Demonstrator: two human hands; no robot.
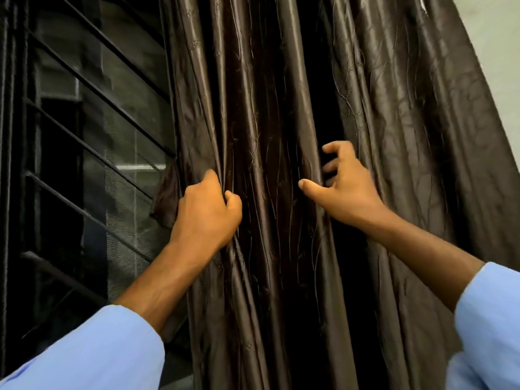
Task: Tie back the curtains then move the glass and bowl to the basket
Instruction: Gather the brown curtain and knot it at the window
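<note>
A dark brown satin curtain (270,114) hangs in gathered folds down the middle and right of the head view. My left hand (206,209) grips the curtain's left edge, fingers curled round a bunch of folds. My right hand (342,184) reaches into a dark gap between two folds, thumb stretched out on the front of one fold and fingers curled behind it. Both sleeves are light blue. No glass, bowl or basket is in view.
A window with black slanted metal bars (92,147) and a mesh screen (123,128) fills the left side, uncovered by the curtain. A pale wall (495,46) shows at the upper right beyond the curtain's edge.
</note>
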